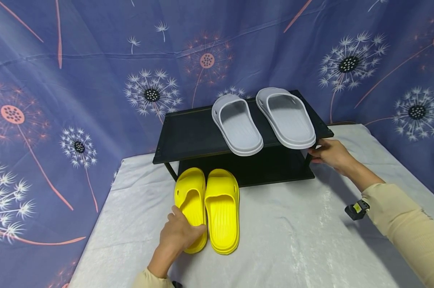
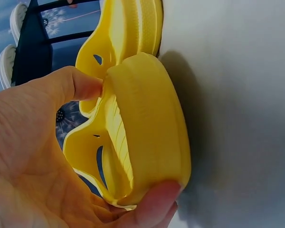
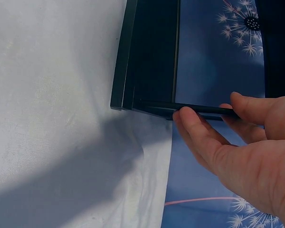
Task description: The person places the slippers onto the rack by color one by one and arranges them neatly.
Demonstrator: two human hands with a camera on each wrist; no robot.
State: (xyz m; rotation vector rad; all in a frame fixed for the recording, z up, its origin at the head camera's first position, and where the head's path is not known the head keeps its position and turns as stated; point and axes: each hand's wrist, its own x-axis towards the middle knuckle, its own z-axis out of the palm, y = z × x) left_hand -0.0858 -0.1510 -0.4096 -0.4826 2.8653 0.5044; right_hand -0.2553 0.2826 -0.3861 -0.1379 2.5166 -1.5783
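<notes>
Two yellow slippers stand side by side in front of a black two-tier shoe rack [image 1: 191,132], toes toward it. My left hand [image 1: 179,232] grips the left yellow slipper [image 1: 190,186] near its heel, thumb on the inner side and fingers on the outer, as the left wrist view shows. The right yellow slipper [image 1: 222,224] lies close against it. At the rack's right end, my right hand [image 1: 332,156] pinches a thin black post [image 3: 204,109] between thumb and fingers. A left grey slipper [image 1: 240,128] and a right grey slipper [image 1: 289,118] rest on the top shelf.
White cloth [image 1: 282,232] covers the table under the rack. A blue curtain with dandelion prints [image 1: 94,80] hangs behind and along both sides. The rack's lower shelf [image 1: 271,170] sits just above the cloth, partly hidden by the top shelf.
</notes>
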